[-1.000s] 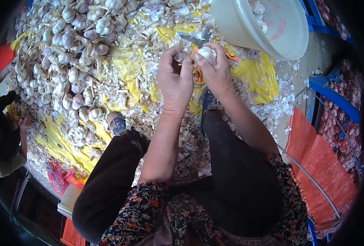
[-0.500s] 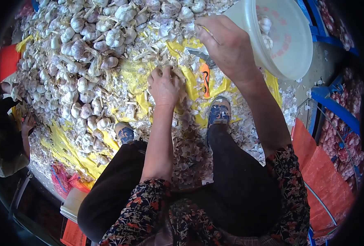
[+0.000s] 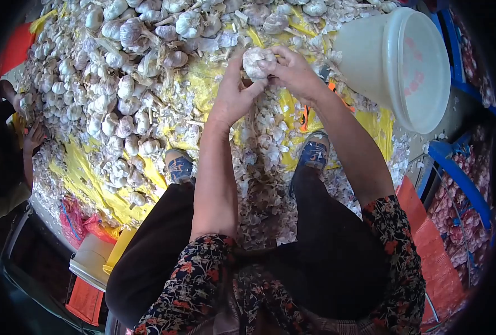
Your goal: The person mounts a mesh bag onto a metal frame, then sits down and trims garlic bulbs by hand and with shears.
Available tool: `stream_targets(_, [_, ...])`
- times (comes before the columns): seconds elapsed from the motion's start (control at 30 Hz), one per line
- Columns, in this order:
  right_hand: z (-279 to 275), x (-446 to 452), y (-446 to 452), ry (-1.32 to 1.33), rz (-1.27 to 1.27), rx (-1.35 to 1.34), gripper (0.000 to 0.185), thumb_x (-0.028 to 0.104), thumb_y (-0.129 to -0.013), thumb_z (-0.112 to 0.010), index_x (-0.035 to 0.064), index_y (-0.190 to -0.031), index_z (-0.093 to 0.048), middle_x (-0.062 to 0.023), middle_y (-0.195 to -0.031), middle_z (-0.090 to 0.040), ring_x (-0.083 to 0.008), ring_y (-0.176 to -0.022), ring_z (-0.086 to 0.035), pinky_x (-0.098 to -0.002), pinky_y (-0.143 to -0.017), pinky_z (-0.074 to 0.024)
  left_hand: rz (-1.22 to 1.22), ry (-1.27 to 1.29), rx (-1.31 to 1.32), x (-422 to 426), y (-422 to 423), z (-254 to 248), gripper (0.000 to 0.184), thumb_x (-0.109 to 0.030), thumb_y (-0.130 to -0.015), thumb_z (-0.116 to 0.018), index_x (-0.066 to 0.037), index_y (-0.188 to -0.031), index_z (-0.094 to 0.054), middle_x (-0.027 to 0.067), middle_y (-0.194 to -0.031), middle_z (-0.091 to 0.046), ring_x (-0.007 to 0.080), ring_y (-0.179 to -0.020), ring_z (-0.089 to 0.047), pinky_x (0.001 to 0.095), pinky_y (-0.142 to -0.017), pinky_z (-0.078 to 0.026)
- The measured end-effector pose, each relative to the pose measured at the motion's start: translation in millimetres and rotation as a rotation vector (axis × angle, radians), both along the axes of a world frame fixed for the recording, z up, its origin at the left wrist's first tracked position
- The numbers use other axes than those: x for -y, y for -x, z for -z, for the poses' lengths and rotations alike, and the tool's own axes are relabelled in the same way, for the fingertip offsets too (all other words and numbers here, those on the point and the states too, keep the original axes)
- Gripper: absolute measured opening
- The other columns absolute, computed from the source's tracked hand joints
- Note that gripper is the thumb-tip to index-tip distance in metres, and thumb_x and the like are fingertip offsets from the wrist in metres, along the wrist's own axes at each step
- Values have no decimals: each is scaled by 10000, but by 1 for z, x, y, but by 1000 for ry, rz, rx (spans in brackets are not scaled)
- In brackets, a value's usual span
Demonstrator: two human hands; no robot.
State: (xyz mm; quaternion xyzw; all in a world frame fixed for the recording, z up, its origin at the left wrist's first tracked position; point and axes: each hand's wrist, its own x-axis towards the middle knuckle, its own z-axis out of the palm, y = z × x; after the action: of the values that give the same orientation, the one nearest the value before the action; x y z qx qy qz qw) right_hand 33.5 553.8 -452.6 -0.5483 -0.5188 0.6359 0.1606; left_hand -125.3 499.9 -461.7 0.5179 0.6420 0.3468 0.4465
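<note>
Both my hands meet over the pile around one whitish garlic bulb (image 3: 256,63). My left hand (image 3: 235,96) closes on its left and lower side. From the right, the thumb and fingers of my right hand (image 3: 297,76) grip the same bulb. Just beneath my right wrist, a cutting tool with orange-and-black handles (image 3: 305,118) lies on the yellow sheet (image 3: 203,84); my forearm hides part of it. Loose garlic bulbs (image 3: 126,86) with dry stalks are heaped to the left and ahead of my hands.
A translucent white bucket (image 3: 365,53) lies tipped at the right, near a blue metal frame (image 3: 463,178). Papery skins (image 3: 259,184) cover the floor between my shoes. Another person's hand (image 3: 34,137) is at the far left. A lidded tub (image 3: 91,259) stands lower left.
My right hand has come left from beside the bucket to the bulb. My left hand has risen from the scraps and now holds the bulb too. The view has shifted slightly.
</note>
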Motion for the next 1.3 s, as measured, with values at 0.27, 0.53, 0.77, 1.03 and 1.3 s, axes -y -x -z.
stream_targets(0.27, [-31, 39, -78, -442, -127, 632, 521, 419, -873, -582, 6, -1191, -554, -180, -1063, -603, -333, -1014, -567, -405, -889, -435, -81, 197, 559, 22, -30, -16, 475, -73, -760, -738, -39, -1170, -502, 53, -929, -608, 102, -828, -566, 254, -754, -482])
stream_targets(0.53, [16, 90, -91, -354, -112, 1127, 1030, 493, -663, -758, 69, -1413, -192, -278, -1299, -370, -453, -1204, -363, -571, -985, -301, -137, 191, 554, 27, -36, -13, 610, -78, -789, -718, -45, -1312, -405, 38, -976, -559, 90, -721, -514, 219, -575, -420])
stream_targets(0.77, [17, 74, -110, -225, -114, 1168, 900, 339, -690, -709, 13, -1383, -236, -294, -1218, -421, -455, -1124, -439, -511, -967, -371, -134, 132, 306, 22, -43, -22, 557, -117, -762, -758, -11, -1233, -479, 29, -876, -553, 63, -670, -482, 214, -551, -415])
stream_targets(1.03, [-60, 76, -60, -23, 152, -28, 623, 414, -858, -611, 12, -1298, -431, -211, -1193, -531, -351, -1151, -494, -436, -980, -394, -93, 62, 373, 22, -52, -39, 357, -264, -884, -558, 26, -1090, -549, 124, -918, -633, 166, -815, -608, 289, -734, -493])
stream_targets(1.3, [-52, 85, -34, -604, 100, 9, 474, 326, -837, -636, 61, -1218, -539, -161, -1117, -569, -282, -1040, -548, -369, -915, -453, -429, 387, 928, 20, -69, -52, 376, -287, -967, -349, 4, -956, -587, 98, -842, -623, 188, -732, -603, 327, -679, -497])
